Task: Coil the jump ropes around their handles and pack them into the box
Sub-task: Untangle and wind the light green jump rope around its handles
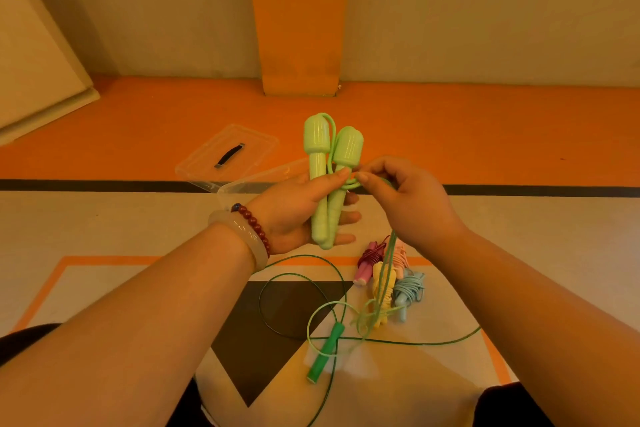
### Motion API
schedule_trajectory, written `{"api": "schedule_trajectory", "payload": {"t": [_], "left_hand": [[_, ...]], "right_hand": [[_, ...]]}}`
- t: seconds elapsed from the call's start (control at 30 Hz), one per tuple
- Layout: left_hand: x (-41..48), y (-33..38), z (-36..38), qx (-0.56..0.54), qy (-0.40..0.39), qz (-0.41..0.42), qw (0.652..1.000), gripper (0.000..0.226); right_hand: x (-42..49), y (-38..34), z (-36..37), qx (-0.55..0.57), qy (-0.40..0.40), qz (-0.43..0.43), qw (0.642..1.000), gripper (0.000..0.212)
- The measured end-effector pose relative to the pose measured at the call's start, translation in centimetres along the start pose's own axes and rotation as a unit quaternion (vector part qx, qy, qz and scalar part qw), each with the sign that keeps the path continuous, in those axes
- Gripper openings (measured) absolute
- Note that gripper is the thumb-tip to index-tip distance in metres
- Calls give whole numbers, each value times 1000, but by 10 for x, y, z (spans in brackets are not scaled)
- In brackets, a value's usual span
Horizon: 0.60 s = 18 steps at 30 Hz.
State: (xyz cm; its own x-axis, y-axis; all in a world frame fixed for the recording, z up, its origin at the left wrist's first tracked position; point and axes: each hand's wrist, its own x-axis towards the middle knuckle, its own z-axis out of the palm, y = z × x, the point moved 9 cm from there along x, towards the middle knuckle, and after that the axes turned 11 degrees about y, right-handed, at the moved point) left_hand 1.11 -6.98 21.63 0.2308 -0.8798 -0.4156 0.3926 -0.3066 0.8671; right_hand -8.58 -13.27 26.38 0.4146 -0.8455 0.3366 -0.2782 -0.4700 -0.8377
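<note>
My left hand (294, 215) holds two light green jump-rope handles (329, 177) upright and side by side, thumb pressed across them. My right hand (405, 201) pinches the light green cord (389, 263) just beside the handles, where a loop lies round them. The rest of that cord hangs down to the floor and loops there. A clear plastic box (242, 189) sits on the floor behind my left hand, mostly hidden. On the floor lie coiled ropes: a dark red and pink one (369, 262), a yellow one (381, 291) and a blue one (410, 291).
The box's clear lid (228, 152) with a dark handle lies on the orange floor further back. A dark green jump rope (323, 357) lies uncoiled in front of me, its cord spread in wide loops. An orange pillar (299, 45) stands against the wall.
</note>
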Motion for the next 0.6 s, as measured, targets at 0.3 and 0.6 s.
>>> {"api": "schedule_trajectory", "payload": {"t": [0.3,0.6], "left_hand": [[-3,0,14,28,-42,55,997,13],[-8,-5,14,66,-51,10,996,17]], "right_hand": [[-3,14,4,147,3,113,983,12],[0,-3,3,161,-28,69,984,12]]}}
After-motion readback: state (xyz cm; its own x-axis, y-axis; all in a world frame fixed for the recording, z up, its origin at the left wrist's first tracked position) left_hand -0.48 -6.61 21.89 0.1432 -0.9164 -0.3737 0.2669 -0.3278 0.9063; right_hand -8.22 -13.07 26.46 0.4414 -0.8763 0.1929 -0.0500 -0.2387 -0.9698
